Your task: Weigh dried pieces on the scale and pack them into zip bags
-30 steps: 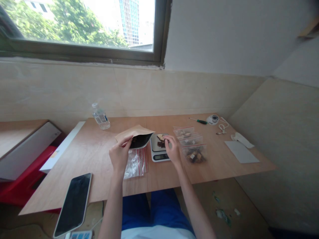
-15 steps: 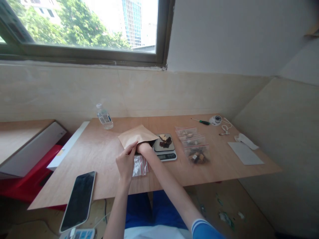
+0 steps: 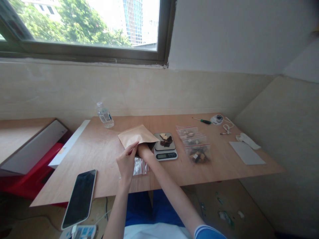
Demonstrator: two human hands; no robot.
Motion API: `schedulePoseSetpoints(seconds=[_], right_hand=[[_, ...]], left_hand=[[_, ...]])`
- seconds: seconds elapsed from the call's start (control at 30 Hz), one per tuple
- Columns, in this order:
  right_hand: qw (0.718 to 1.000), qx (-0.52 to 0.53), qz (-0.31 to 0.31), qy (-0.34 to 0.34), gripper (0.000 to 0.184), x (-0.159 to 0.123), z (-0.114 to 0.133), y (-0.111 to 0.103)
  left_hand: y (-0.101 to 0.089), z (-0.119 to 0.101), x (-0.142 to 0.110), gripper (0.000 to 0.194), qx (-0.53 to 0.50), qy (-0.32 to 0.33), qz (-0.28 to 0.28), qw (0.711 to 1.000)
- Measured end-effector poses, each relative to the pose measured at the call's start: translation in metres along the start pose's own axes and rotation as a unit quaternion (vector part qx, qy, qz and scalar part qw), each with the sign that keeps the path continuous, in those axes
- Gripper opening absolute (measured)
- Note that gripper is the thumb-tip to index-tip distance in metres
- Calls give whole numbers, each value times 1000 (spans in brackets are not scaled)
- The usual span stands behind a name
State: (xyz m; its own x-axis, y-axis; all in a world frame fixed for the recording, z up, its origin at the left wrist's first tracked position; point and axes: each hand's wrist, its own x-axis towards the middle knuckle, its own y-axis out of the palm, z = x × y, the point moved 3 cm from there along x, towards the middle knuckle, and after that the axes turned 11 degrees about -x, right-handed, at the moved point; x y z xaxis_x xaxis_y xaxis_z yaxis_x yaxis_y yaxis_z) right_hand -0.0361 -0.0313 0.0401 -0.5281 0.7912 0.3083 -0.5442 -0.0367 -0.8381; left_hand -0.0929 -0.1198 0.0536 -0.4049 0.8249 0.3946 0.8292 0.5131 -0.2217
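On the desk (image 3: 97,176), just left of the digital scale (image 3: 165,154), the left hand (image 3: 126,162) grips the kraft paper pouch (image 3: 137,135), apparently to hold its mouth open; the right hand (image 3: 143,150) sits inside the mouth, so I cannot tell whether it is closed.

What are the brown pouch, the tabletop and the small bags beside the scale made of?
The brown pouch looks like kraft paper: matte tan with soft creases. The tabletop seems to be unpainted plywood, with a pale satin surface and faint grain. The small bags appear to be clear plastic: glossy, see-through, with red-striped zip edges.
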Motion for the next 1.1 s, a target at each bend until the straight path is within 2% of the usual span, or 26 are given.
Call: schedulePoseSetpoints(seconds=[0.13,0.23,0.37,0.43,0.5,0.57,0.63,0.7,0.77,0.83,0.9,1.0,1.1], right_hand=[[998,-32,29,54,35,-32,-8,-14],[997,-45,39,56,41,-54,-7,-30],[998,-38,-8,46,43,-70,-1,-52],[997,35,-47,47,39,-78,0,-61],[983,154,-81,64,30,-91,-4,-69],[949,276,-105,106,21,-107,-15,-75],[915,344,-128,165,18,-123,-33,-78],[906,321,-162,224,19,-134,-55,-79],[918,227,-188,266,20,-137,-75,-78],[931,123,-192,285,16,-131,-91,-72],[935,64,-190,293,10,-122,-102,-63],[929,41,-205,304,2,-110,-108,-52],[922,26,-236,306,15,-107,-95,-57]], left_hand=[[-2,-1,2,23,9,4,1,1000],[-3,-1,5,24,10,5,-6,1000],[-4,-1,9,24,4,3,-11,1000],[-4,-2,10,24,4,0,-8,1000],[-5,-1,11,24,5,-7,-8,1000],[-7,0,12,23,2,-13,-14,1000],[-9,0,13,23,-2,-13,-24,1000],[-11,1,14,24,-6,-14,-37,999],[-12,0,16,24,-9,-16,-45,999],[-13,-1,17,24,-13,-17,-46,999],[-14,-2,17,24,-13,-20,-46,999],[-16,-1,18,24,-7,-21,-46,999],[-16,1,18,23,-7,-18,-41,999]])
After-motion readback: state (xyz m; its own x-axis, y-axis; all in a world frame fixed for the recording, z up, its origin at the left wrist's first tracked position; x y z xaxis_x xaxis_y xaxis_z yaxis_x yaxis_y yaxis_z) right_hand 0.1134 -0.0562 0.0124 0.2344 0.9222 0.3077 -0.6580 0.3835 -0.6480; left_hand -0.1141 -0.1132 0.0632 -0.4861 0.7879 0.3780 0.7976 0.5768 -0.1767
